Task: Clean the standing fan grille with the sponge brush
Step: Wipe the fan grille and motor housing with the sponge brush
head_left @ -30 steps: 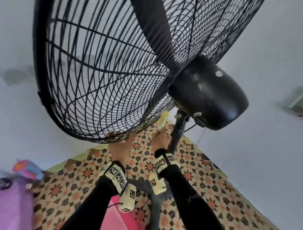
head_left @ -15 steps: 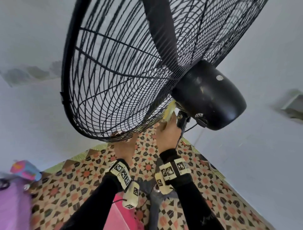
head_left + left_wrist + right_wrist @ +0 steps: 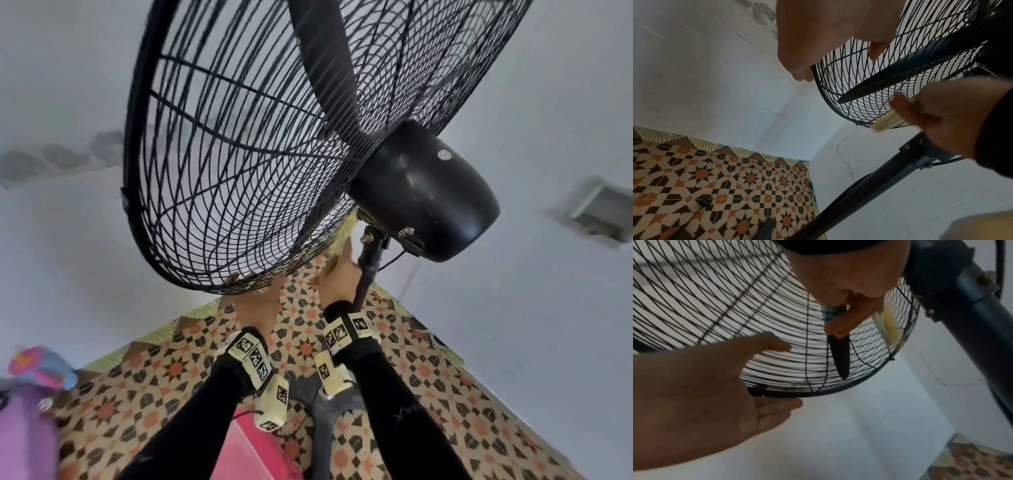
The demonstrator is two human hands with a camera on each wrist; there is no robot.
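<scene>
The black wire fan grille [image 3: 239, 171] fills the upper head view, tilted over me. My left hand [image 3: 260, 301] grips its bottom rim [image 3: 818, 395], thumb on the wires and fingers under the rim. My right hand [image 3: 339, 274] holds the yellow sponge brush [image 3: 346, 233] against the rear grille, just below the black motor housing [image 3: 424, 192] and beside the pole [image 3: 368, 267]. In the left wrist view the brush [image 3: 888, 121] sticks out of the right hand [image 3: 951, 116] onto the wires. The right wrist view shows the blurred brush [image 3: 889, 321] and a fan blade [image 3: 839, 356] inside the cage.
White walls meet in a corner behind the fan. A patterned tile floor [image 3: 445, 394] lies below, with the fan's base [image 3: 325, 411], a pink object [image 3: 253, 455] near my arms and a purple object [image 3: 24, 428] at the left. A cable [image 3: 701, 204] runs across the tiles.
My right hand has slid the brush up the rear grille toward the motor housing. The left hand has stayed on the bottom rim. The head view has shifted, so the fan sits further right.
</scene>
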